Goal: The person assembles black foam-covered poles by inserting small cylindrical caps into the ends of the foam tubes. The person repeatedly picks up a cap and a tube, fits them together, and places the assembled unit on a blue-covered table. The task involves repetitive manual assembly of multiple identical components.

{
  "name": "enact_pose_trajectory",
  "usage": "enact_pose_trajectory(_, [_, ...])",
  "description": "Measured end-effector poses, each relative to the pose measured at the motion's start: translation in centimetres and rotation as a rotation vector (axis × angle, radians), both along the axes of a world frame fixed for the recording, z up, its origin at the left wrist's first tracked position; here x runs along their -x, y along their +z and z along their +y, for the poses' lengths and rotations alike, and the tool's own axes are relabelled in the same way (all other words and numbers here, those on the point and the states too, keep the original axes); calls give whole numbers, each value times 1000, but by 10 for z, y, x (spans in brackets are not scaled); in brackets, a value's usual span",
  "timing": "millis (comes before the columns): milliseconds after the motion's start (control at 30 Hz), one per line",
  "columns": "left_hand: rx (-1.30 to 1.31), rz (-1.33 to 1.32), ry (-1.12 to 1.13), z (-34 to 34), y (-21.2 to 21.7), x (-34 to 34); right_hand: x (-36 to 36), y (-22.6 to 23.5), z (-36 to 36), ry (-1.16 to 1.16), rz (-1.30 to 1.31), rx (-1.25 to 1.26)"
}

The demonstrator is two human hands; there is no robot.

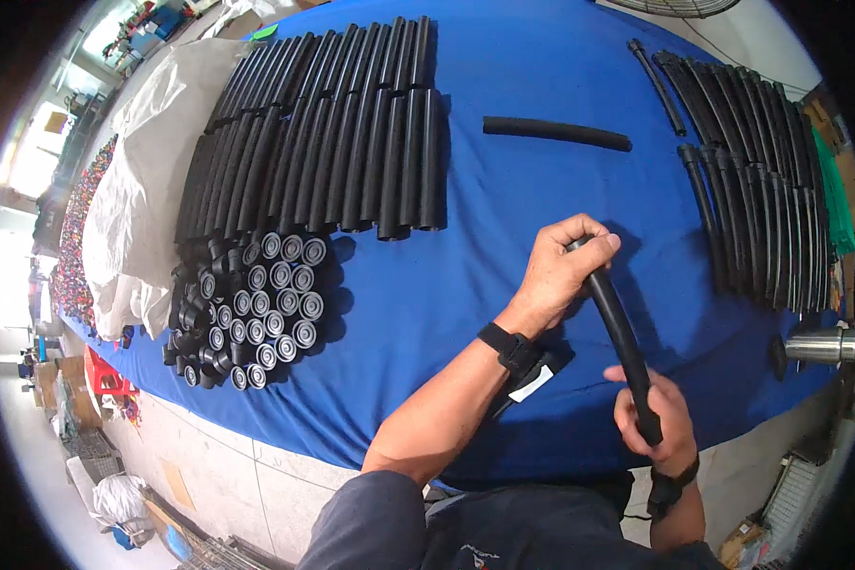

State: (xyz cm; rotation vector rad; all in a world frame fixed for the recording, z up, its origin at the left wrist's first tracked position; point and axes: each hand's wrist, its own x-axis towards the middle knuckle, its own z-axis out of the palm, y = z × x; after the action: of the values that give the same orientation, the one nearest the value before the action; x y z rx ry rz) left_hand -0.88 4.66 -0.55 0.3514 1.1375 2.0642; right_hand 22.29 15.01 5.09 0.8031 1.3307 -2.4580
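A long black tube (619, 328) slants across the space in front of me. My left hand (568, 264) is closed round its upper end, with the thumb near the tip. Lower down, my right hand (663, 420) curls round the other end, fingers bent about it. Both wrists wear black straps. Beyond my hands, a single black tube (556, 133) lies crosswise on the blue cloth (503, 57). Round black caps (277, 299) are clustered at the left, several showing pale ringed faces. I cannot tell whether the held tube's covered ends carry caps.
Rows of black tubes (351, 142) fill the left of the table, beside a whitish plastic sheet (152, 161). Black tubes with thicker ends (755, 180) lie in rows at the right. A shiny metal cylinder (817, 346) sits at the right edge; a fan (674, 6) is at the top.
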Motion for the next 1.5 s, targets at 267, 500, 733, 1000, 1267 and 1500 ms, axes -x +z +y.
enact_pose_trajectory(267, [90,108,83,4,-6,1,8,-10,-13,107,143,-937])
enact_pose_trajectory(500, [40,44,49,2,3,-1,6,5,-11,69,-82,-508])
enact_pose_trajectory(733, [65,4,42,2,-1,-1,7,12,-6,-25,-19,-18])
enact_pose_trajectory(1000, [177,28,28,2,2,0,9,7,1,174,-22,-711])
enact_pose_trajectory(1267, [198,24,46,3,13,-2,-3,-12,2,181,121,-978])
enact_pose_trajectory(1500, [-6,32,91,2,1,-2,-2,6,13,100,-50,75])
